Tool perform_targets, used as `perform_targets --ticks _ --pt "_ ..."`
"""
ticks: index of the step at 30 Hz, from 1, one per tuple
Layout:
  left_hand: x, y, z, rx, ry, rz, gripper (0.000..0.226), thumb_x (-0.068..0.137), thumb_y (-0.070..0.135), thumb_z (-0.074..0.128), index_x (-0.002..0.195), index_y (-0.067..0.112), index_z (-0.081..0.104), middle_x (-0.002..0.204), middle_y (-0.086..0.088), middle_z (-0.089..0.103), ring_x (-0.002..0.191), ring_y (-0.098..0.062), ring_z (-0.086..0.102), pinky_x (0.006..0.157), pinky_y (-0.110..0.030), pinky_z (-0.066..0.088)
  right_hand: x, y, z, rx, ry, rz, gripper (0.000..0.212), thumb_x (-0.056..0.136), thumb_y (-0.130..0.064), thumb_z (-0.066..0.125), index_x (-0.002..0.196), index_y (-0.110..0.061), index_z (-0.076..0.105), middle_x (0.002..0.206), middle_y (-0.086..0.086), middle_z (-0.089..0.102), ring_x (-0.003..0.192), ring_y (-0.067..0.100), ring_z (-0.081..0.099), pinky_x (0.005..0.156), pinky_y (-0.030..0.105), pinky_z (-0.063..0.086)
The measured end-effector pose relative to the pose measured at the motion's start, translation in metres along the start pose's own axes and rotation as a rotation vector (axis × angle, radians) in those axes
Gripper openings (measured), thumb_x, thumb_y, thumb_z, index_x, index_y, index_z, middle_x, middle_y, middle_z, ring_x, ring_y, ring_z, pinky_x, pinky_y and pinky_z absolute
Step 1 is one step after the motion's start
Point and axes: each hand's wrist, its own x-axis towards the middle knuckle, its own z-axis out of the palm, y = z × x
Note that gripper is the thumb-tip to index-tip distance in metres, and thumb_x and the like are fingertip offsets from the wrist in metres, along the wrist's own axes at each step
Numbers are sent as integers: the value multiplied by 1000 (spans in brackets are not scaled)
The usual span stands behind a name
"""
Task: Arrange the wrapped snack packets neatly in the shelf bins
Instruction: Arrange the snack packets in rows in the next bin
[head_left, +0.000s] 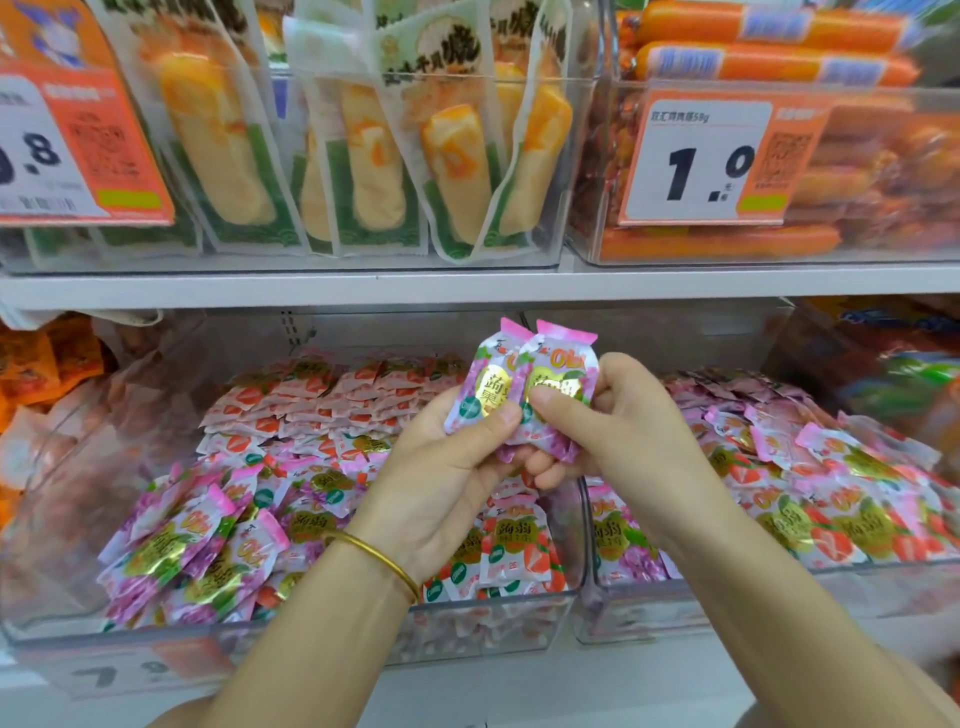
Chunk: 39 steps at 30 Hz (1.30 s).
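1. Left bin (467, 634) and right bin (649, 618) stand side by side under the upper shelf (467, 288).
2. Left hand (447, 478) and right hand (618, 421) hold packets (519, 384) over the left bin's right end.

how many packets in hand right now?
2. One purple packet pinched by the left hand, the other packet by the right hand, overlapping side by side. Others may be hidden behind.

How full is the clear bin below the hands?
Nearly full: wrapped pink and red snack packets heap to the front rim of the clear plastic bin.
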Motion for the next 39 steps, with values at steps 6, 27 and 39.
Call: perform_targets --ticks 6,27,39 --pt "6 2 0 14 43 -78 27 75 -1 59 101 -5 60 66 -8 62 51 -10 54 49 -16 50 -3 1 -23 -94 45 -139 26 84 -43 59 88 -18 53 71 6 67 59 23 61 52 32 44" --pt "23 -6 16 511 190 18 16 91 17 55 107 14 57 86 -8 69 67 -14 62 46 -22 46 -5 22 -86 -226 235 -332 24 74 3 71 82 -18 77 79 -7 75 79 2 69 67 14 50" --pt "42 -1 0 64 258 -117 19 92 7 47 105 11 59 102 -10 66 87 -18 62 64 -26 49 105 67 -64 -1186 -58 -76 52 89 -8 42 134 -32 49 139 -1 51 128 24 46 110 47 30"
